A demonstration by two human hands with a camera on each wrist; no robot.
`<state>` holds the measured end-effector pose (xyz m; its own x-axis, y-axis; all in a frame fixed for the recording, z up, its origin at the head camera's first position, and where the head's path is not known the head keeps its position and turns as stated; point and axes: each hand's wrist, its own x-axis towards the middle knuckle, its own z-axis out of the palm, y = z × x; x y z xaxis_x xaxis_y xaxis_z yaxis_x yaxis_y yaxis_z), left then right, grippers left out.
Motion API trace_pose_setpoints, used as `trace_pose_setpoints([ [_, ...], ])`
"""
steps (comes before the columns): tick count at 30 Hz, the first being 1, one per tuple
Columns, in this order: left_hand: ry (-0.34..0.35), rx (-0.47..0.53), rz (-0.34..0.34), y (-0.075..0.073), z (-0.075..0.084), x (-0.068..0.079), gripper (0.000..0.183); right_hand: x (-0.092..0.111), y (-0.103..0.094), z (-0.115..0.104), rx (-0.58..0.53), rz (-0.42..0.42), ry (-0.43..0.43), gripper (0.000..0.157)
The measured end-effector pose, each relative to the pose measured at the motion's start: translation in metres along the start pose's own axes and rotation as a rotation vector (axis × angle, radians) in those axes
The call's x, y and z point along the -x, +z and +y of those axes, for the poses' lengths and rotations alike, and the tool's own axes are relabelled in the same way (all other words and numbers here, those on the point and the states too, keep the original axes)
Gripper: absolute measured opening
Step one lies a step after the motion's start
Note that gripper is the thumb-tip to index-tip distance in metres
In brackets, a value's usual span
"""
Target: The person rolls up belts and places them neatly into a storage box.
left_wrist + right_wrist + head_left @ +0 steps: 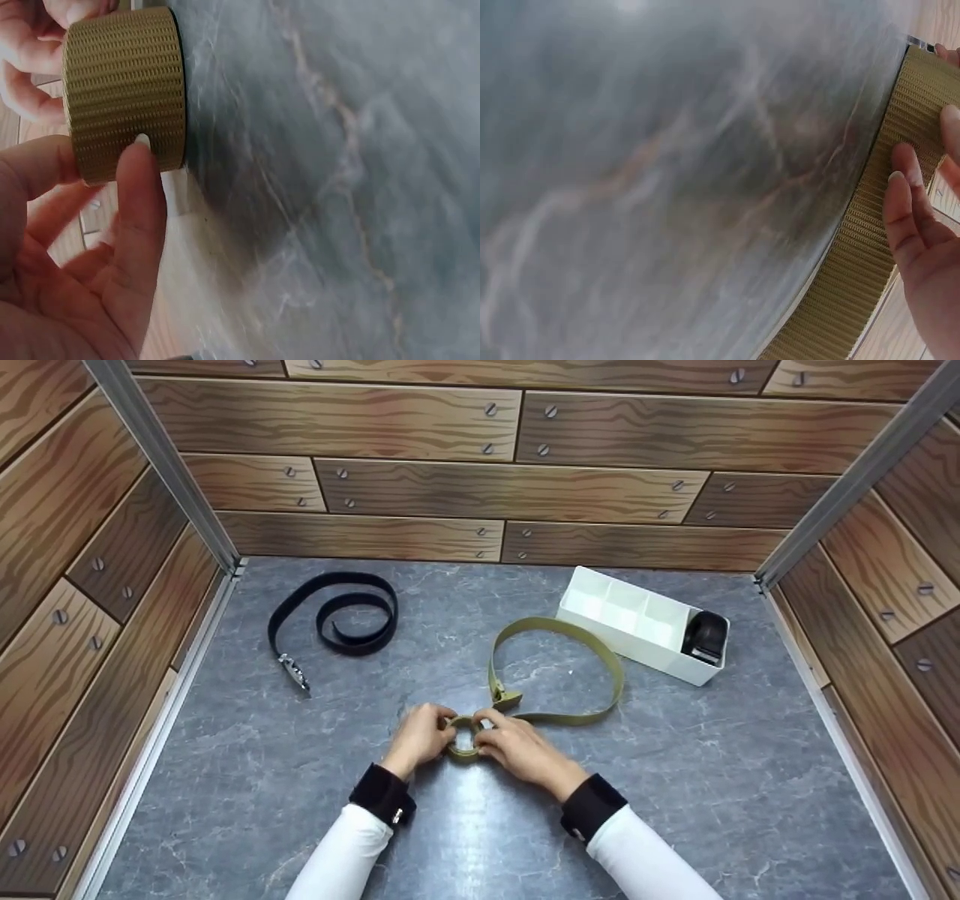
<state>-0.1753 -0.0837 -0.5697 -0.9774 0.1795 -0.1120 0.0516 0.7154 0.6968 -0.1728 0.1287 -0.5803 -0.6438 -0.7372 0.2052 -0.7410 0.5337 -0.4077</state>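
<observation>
An olive webbing belt (616, 675) stands on its edge on the grey marbled surface, its buckle (507, 699) near the middle. One end is wound into a small coil (463, 757) between both hands. My left hand (422, 735) pinches the coil's left side; in the left wrist view its thumb (140, 191) presses the ribbed outer face. From the right, my right hand (521, 746) grips the coil where the strap runs off. Fingertips (900, 202) of that hand lie against the webbing (847, 262) in the right wrist view.
A loosely curled black belt (379, 641) with a silver buckle (294, 673) lies at the left. At back right, a white divided tray (652, 654) holds a rolled black item (706, 631) in its right compartment. Wood-patterned walls (420, 420) enclose the surface.
</observation>
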Motion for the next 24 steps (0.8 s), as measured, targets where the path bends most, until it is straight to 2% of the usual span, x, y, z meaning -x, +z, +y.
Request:
trace_pose_setpoints([
  [4, -0.015, -0.037, 0.015, 0.001, 0.003, 0.004, 0.031, 0.002, 0.003, -0.005, -0.081, 0.007, 0.077, 0.014],
  [10, 0.121, -0.062, -0.046, -0.001, 0.001, 0.002, 0.029, 0.001, 0.004, -0.006, -0.25, -0.02, 0.14, 0.042],
  [12, 0.159, -0.062, -0.075, -0.001, 0.0, 0.0, 0.03, 0.001, 0.003, -0.005, -0.261, -0.032, 0.129, 0.04],
  [15, 0.19, -0.056, -0.1, -0.001, -0.001, -0.002, 0.032, 0.001, 0.002, -0.003, -0.243, -0.046, 0.109, 0.028],
  [18, 0.15, -0.039, -0.086, -0.001, 0.0, -0.002, 0.029, 0.0, 0.003, -0.004, -0.205, -0.045, 0.124, 0.018],
  [22, 0.018, -0.021, -0.033, 0.001, 0.003, 0.001, 0.027, -0.002, 0.006, -0.01, -0.154, -0.011, 0.195, 0.019],
  [24, -0.014, -0.031, -0.009, 0.001, 0.004, 0.002, 0.031, -0.003, 0.007, -0.011, -0.133, 0.006, 0.216, 0.02],
])
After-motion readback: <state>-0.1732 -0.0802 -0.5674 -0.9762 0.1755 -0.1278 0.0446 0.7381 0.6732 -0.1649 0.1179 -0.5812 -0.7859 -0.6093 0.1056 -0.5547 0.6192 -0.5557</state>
